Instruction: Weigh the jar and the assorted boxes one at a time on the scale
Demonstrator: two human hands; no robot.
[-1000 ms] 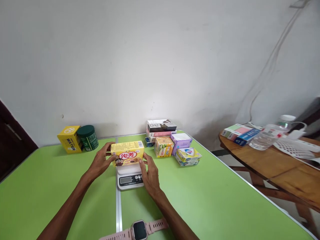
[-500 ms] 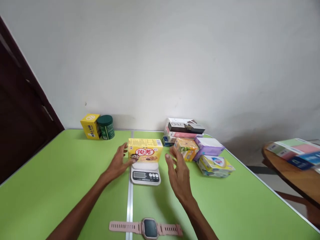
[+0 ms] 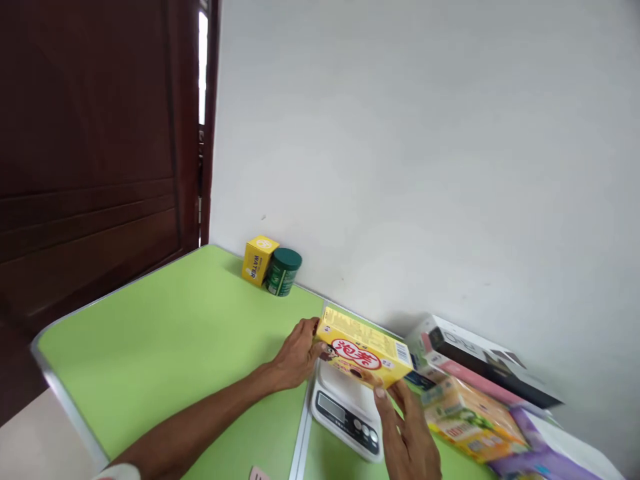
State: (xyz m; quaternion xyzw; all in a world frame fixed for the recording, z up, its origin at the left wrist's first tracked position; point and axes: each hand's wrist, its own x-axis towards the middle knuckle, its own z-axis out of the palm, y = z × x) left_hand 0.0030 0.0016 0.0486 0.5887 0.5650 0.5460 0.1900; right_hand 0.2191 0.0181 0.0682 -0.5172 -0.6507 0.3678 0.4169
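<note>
A yellow snack box with red lettering (image 3: 364, 347) is held just above a small white kitchen scale (image 3: 345, 409) on the green table (image 3: 165, 347). My left hand (image 3: 296, 357) grips the box's left end. My right hand (image 3: 407, 433) grips its right lower edge from the near side. Both hands are closed on the box. The scale's display and buttons face me.
A yellow "WATER" box (image 3: 259, 259) and a dark green tin (image 3: 283, 271) stand at the wall. Several stacked boxes (image 3: 475, 400) lie to the right of the scale. A dark wooden door (image 3: 95, 153) is at the left. The table's near left edge (image 3: 65, 400) is close.
My hands had let go of the box on the scale; now both grip it again and hold it slightly raised. The view has swung far to the left.
</note>
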